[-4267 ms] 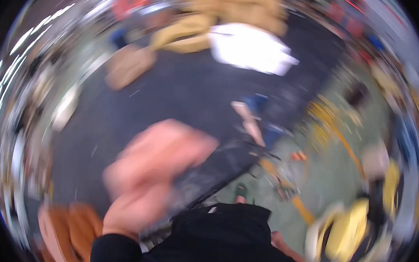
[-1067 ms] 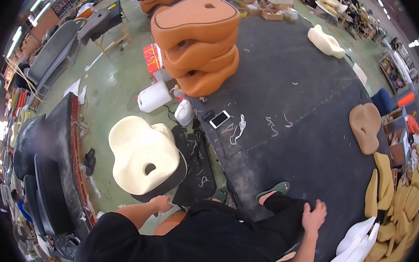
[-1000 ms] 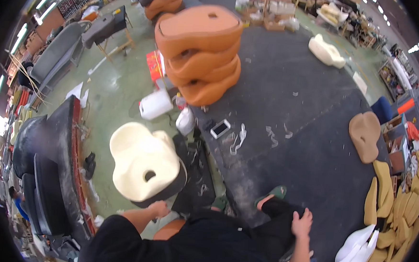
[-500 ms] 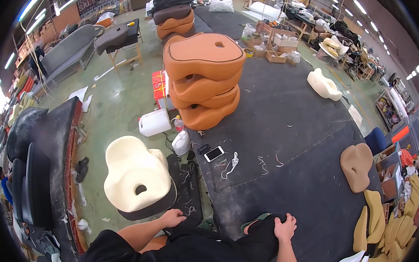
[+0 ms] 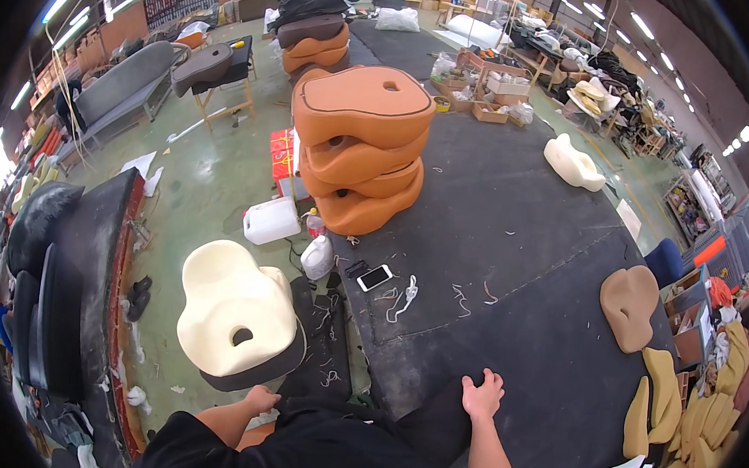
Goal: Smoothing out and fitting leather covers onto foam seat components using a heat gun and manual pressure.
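My left hand [image 5: 262,399] is low at the lap, just below the cream foam seat cushion [image 5: 232,298]; its fingers are curled in and I see nothing in them. That foam has a hole near its front and rests on a dark base [image 5: 250,376]. Over the black-topped surface, my right hand [image 5: 483,394] is raised beside my leg with its fingers apart, holding nothing. Ahead stands a stack of orange padded seats [image 5: 358,151]. A phone [image 5: 375,278] and a white cable [image 5: 408,296] lie on the black surface among thread scraps.
A white jug [image 5: 272,221] and a greyish bottle [image 5: 317,258] stand left of the stack. Another cream foam piece [image 5: 573,163] lies far right, a brown one [image 5: 629,308] nearer. Yellowish foam pieces [image 5: 706,426] pile at the right edge. A red-edged black panel [image 5: 114,287] runs along the left.
My left hand has drawn back toward my body and curled its fingers. My right hand has shifted left and slightly up, off my leg. The view has shifted slightly.
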`<state>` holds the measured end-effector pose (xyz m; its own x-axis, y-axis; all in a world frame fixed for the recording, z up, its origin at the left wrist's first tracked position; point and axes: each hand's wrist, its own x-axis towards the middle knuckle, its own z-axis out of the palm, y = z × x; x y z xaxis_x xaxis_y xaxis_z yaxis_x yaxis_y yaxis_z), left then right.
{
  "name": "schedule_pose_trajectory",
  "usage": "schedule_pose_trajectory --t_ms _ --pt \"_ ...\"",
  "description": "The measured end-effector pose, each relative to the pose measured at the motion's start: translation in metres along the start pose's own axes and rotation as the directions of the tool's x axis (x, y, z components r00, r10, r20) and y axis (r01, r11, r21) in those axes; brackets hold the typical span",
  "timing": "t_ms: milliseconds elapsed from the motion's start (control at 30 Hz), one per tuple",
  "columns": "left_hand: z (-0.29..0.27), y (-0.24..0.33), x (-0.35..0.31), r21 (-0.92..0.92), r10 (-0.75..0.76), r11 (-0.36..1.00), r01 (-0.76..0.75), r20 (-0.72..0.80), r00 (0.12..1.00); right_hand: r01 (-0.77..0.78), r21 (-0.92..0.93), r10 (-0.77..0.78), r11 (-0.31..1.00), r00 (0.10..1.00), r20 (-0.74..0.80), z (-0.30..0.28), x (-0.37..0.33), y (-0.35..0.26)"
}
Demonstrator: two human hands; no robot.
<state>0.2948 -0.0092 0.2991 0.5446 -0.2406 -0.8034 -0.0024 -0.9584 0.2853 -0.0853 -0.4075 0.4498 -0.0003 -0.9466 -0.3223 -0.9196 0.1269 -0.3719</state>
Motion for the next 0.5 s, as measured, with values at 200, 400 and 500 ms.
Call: schedule_pose_trajectory --t_ms 200,400,500 --pt "0.01 0.054 0.002 -0.017 0.274 0.962 -0.273 0.096 0.957 -0.011 0.035 0.013 0.999 0.999 -0.037 -0.005 -0.005 0.001" --pt "0.017 0.075 0.012 0.106 0.426 0.899 -0.425 0.013 0.905 -0.06 -0.005 0.06 0.998 0.998 0.018 -0.01 -0.002 -0.001" --pt "0.017 0.063 0.022 -0.196 0.297 0.942 -0.273 0.107 0.949 0.041 -0.057 -0.04 0.998 0.999 0.016 0.002 0.011 -0.012"
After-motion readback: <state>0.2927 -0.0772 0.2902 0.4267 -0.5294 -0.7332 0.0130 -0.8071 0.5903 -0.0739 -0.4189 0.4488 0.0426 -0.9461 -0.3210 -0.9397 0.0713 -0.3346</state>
